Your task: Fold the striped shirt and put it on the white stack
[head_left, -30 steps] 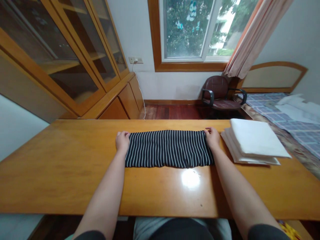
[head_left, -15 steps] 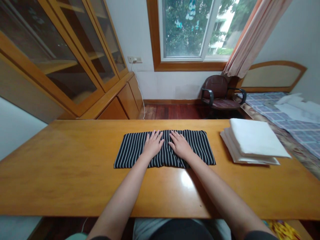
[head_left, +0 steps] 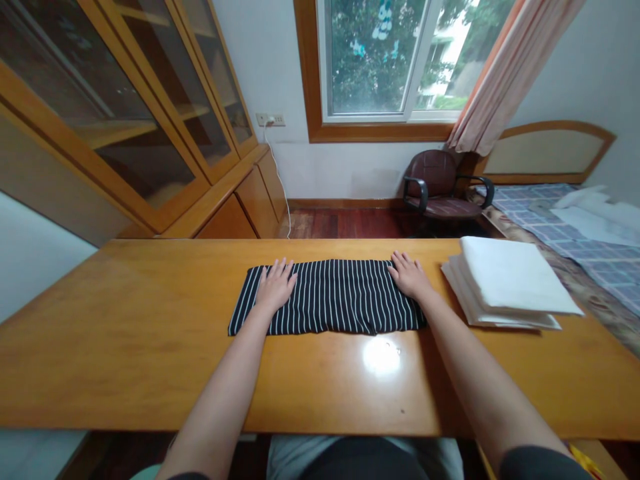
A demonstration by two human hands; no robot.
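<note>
A black cloth with white stripes [head_left: 340, 297], folded into a long flat rectangle, lies across the wooden table [head_left: 150, 333]. My left hand [head_left: 275, 285] rests palm down on the cloth's left part, fingers stretched out. Over its right end lies my right hand [head_left: 409, 275], also flat, with its fingers spread toward the far edge. Neither hand grips the fabric. Slight ripples run along the cloth's near edge, right of the middle.
A stack of folded white cloth-like sheets [head_left: 515, 277] sits on the table's right side. Beyond the table are a glass-door cabinet [head_left: 220, 180], a brown armchair [head_left: 440, 187] and a bed [head_left: 575, 213]. A white cord [head_left: 280, 173] hangs from a wall socket.
Both hands have slid apart from the cloth's middle, the left one leftward and the right one to the right end. The cloth has stayed in place.
</note>
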